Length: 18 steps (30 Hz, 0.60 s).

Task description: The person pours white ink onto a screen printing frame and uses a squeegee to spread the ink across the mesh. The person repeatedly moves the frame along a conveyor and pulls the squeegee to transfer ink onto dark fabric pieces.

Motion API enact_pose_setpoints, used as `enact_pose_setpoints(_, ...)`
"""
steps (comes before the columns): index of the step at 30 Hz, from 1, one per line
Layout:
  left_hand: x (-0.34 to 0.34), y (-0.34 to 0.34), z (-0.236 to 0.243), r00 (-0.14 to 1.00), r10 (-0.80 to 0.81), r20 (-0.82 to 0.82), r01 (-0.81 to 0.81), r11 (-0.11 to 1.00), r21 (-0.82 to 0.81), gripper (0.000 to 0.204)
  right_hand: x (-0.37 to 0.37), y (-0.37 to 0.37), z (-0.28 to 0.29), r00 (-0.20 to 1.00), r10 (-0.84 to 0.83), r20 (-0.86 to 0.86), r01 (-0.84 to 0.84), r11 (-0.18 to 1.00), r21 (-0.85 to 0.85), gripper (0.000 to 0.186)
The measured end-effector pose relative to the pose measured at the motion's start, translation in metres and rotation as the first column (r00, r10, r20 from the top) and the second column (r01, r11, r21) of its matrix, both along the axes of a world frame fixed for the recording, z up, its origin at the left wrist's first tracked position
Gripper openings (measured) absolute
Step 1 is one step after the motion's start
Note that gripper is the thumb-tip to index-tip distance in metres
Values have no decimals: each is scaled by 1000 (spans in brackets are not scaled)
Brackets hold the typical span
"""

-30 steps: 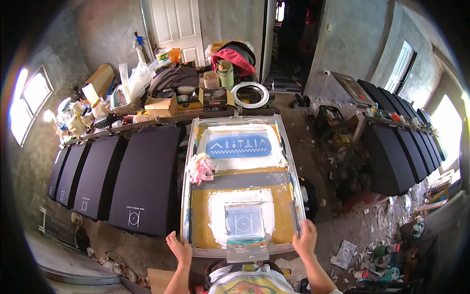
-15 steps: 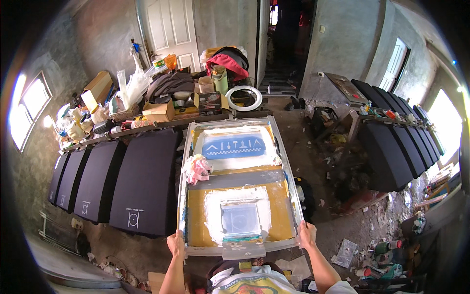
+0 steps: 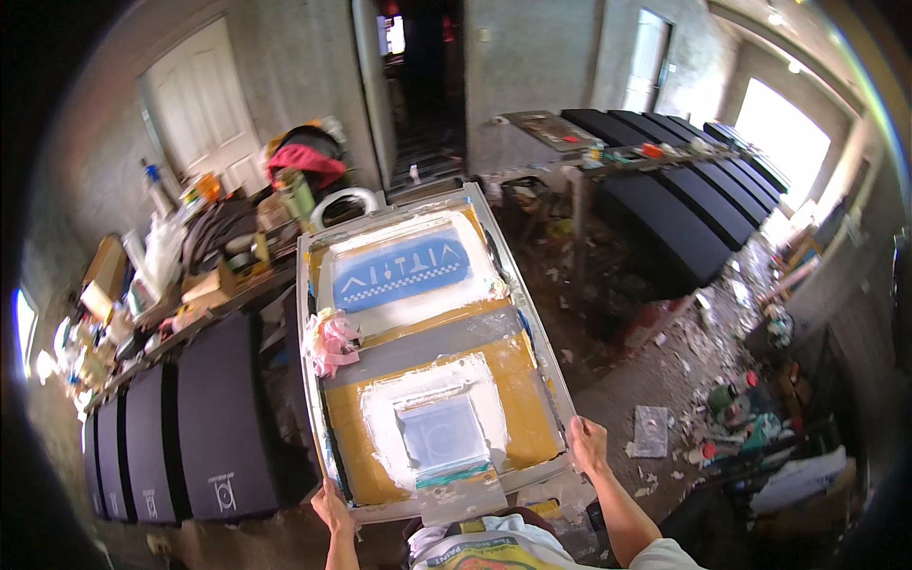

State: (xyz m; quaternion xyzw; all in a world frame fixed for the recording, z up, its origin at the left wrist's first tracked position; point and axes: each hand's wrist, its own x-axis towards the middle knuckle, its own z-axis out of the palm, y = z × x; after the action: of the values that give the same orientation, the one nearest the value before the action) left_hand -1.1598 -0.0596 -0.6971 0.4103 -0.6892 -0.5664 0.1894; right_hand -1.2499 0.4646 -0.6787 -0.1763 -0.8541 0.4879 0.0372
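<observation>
A screen-printing frame (image 3: 537, 366) spans the space before me, its near end close to my body. My left hand (image 3: 332, 508) is closed on its near left corner, and my right hand (image 3: 589, 445) grips the right side rail near the front. On the mesh, a blue stencil area (image 3: 401, 270) with white shapes lies at the far end. A paler square stencil (image 3: 442, 432) ringed with white smears is nearer. A crumpled pink-and-white rag (image 3: 330, 342) rests by the left rail. A grey flat piece (image 3: 463, 496) with a teal edge overlaps the front.
Black fabric panels (image 3: 223, 418) with small white prints drape along the left bench; more black panels (image 3: 665, 223) line the right bench. Boxes, bags and a white ring (image 3: 344, 204) clutter the left bench. Scraps litter the floor (image 3: 693, 342) at right.
The view has swung to the right, bringing more of the right bench in. The frame now sits further left and slanted in the picture, with both hands still gripping it.
</observation>
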Motion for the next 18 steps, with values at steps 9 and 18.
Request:
enact_pose_setpoints(9,-131,105,6,944,-322,73,327,941,-83,46,56,96,12,923,-384,-4,383,923,-37,41)
enact_pose_setpoints(18,-246,265,-25,819,-561,118,560,827,45,48,90,208,-10,757,-652,-44,653,753,77,40)
